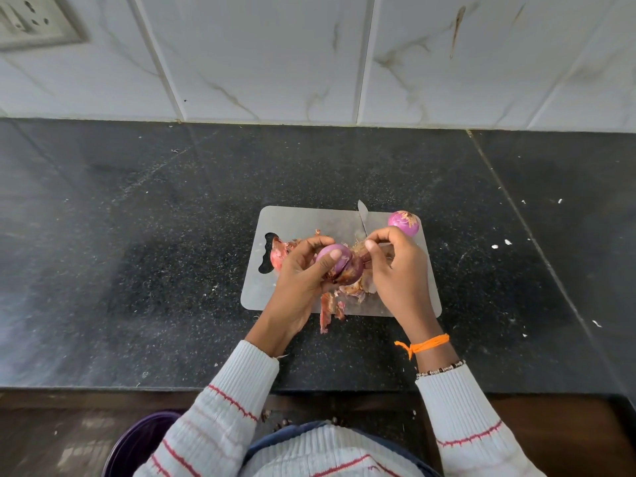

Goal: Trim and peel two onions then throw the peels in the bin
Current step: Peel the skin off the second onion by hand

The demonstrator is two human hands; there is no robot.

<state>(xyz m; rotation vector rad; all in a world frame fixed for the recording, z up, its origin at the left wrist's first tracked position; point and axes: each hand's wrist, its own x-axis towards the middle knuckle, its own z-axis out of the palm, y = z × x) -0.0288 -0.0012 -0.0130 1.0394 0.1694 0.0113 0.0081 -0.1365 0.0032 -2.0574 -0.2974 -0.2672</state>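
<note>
The half-peeled round purple onion (339, 268) is held just above the grey metal cutting board (303, 218), cupped in the left hand (303, 270) with the thumb on its bare flesh. The right hand (395, 266) pinches the root end, knife (362, 216) in its grip. Bared flesh looks smooth and likely slippery; the papery reddish peels (328, 309) are light and brittle, best pulled from a loose edge. A second peeled purple onion (403, 222) sits at the board's far corner
</note>
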